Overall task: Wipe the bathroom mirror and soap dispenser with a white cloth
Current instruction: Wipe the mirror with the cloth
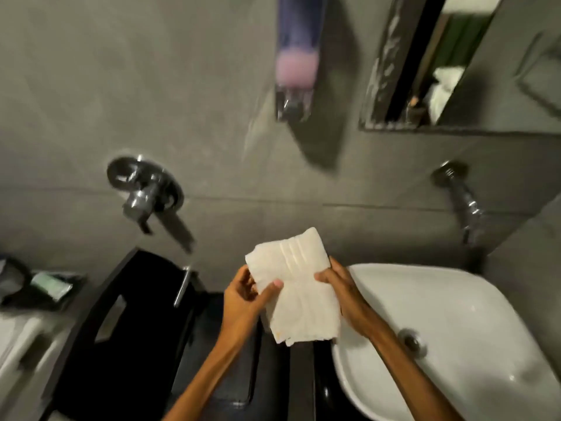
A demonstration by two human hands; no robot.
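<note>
A folded white cloth (299, 287) is held up in front of me, just left of the basin. My left hand (244, 299) grips its left edge with the thumb on the front. My right hand (344, 294) holds its right edge. On the grey wall above hangs the soap dispenser (296, 59), a clear tube with pink soap in its lower part. The bathroom mirror (473, 59) is mounted at the upper right, and it reflects a white towel. Both hands are well below the dispenser and the mirror.
A white basin (455, 314) with a metal drain sits at the lower right, under a chrome spout (464, 202). A chrome mixer handle (142, 192) sticks out of the wall at left. A black stand (127, 329) and a tray of toiletries (45, 290) lie at the lower left.
</note>
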